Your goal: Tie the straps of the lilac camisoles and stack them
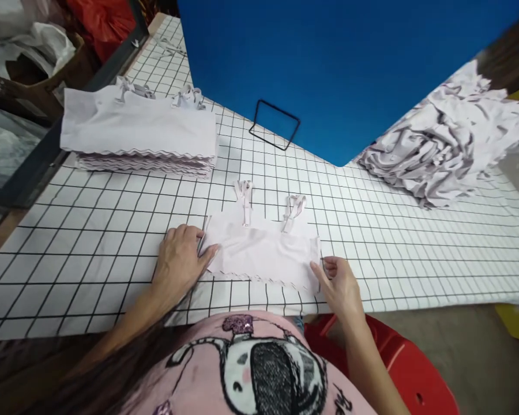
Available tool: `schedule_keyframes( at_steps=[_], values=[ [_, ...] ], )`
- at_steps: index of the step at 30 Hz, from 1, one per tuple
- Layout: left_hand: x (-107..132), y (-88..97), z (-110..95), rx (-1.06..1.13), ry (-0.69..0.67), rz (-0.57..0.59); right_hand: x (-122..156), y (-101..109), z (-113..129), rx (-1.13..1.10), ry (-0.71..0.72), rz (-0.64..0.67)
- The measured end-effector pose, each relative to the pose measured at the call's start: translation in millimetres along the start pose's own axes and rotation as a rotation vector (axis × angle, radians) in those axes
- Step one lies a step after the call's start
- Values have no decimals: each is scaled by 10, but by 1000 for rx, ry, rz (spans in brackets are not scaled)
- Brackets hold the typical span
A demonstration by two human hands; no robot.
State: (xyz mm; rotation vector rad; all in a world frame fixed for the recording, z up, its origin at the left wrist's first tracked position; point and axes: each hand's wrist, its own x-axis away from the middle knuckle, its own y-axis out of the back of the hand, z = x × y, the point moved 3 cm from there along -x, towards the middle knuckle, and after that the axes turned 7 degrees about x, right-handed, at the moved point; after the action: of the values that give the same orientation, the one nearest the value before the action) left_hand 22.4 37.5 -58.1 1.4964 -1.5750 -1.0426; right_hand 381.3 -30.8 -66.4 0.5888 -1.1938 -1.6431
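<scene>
A pale camisole top [263, 253] lies flat in front of me, its two thin looped straps pointing away and its wavy hem towards me. My left hand [179, 256] rests at its left edge, fingers apart, with the thumb lying on the cloth. At the right edge, my right hand [339, 282] pinches the side of the top between thumb and curled fingers. Farther back on the left sits a neat stack of similar tops [142, 129], with straps bunched along its far side.
A grid-patterned cloth [112, 213] covers the table. A heap of crumpled pale pieces [445, 144] lies at the right. A large blue panel [328, 69] reaches in from the back, near a black rectangular outline [274, 124]. A red stool [406, 369] stands below the front edge.
</scene>
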Motion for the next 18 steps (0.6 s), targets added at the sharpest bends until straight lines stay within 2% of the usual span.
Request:
schedule_keyframes(
  at_steps=[3, 9, 14, 18],
  values=[
    [55, -19, -30, 25, 94, 95, 4, -53, 73, 76, 69, -21],
    [-21, 26, -58, 53, 329, 233, -107, -25, 174, 71, 36, 32],
    [-66, 26, -12, 257, 408, 290, -87, 21, 212, 120, 16, 72],
    [-64, 52, -49, 424, 434, 364, -88, 11, 226, 181, 84, 156]
  ],
)
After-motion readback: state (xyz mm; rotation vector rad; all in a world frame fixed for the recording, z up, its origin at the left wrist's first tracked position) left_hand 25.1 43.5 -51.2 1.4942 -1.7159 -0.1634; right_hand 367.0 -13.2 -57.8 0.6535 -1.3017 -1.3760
